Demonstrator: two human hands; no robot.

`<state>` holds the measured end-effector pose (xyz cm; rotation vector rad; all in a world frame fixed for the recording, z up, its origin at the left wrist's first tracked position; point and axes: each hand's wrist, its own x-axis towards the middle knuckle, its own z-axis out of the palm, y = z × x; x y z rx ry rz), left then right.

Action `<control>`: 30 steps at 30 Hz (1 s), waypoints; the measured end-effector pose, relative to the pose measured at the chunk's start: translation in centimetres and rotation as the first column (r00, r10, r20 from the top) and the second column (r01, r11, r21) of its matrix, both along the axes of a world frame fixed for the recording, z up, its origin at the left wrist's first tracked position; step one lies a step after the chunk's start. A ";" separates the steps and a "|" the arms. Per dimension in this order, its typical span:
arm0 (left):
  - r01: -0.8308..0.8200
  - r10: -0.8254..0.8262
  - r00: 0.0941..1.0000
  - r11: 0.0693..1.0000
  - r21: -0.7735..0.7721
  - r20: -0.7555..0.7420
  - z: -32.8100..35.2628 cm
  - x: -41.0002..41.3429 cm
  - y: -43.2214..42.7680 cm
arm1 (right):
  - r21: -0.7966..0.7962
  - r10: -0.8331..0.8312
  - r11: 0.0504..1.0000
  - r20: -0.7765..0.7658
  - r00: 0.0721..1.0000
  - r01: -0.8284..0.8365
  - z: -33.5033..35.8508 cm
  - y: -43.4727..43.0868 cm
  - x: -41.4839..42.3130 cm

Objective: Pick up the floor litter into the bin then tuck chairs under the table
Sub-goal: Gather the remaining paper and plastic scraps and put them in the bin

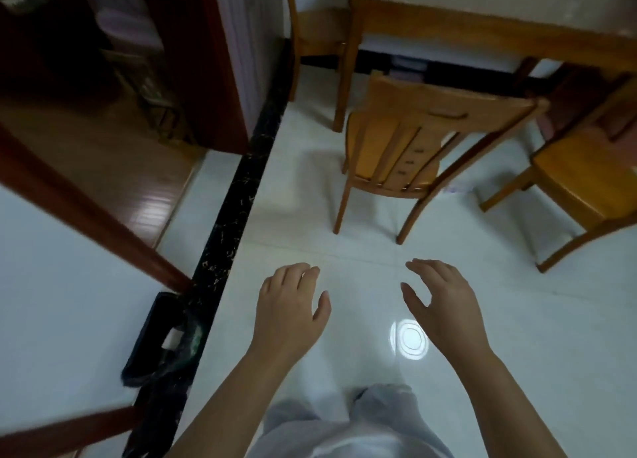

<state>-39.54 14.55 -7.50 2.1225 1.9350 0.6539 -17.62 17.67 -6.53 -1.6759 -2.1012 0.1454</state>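
My left hand [293, 306] and my right hand [437, 302] hover side by side over the white tiled floor, fingers relaxed and holding nothing. Straight ahead stands a wooden chair [406, 147] with its back toward me, pulled out from the wooden table [458, 31]. A second chair [582, 181] stands at the right, also out from the table. A third chair [310, 33] sits by the table's far left corner. A dark bin [162, 340] with a black liner stands low at the left by the wall. A small pale scrap [456, 189] lies on the floor beside the middle chair.
A black marble strip [238, 195] runs along the floor at the left. Beyond it a red-brown door frame [203, 61] opens onto a darker room with wood flooring. A ceiling light's glare [410, 338] shines on the tiles between my arms.
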 end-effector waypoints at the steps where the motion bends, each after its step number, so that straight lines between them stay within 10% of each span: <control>1: 0.032 -0.032 0.999 0.999 0.001 -0.006 0.2 2.0 0.9 | 0.007 -0.034 0.999 -0.008 0.999 0.034 0.1 0.2 2.0; 15: 0.367 -0.367 0.930 0.930 -0.008 0.012 2.6 34.0 12.9 | 0.003 -0.462 0.886 -0.075 0.884 0.463 0.6 3.5 33.8; 30: 0.537 -0.537 0.843 0.841 -0.063 0.024 0.6 49.1 36.0 | -0.025 -0.506 0.862 -0.037 0.862 0.506 0.4 24.9 46.3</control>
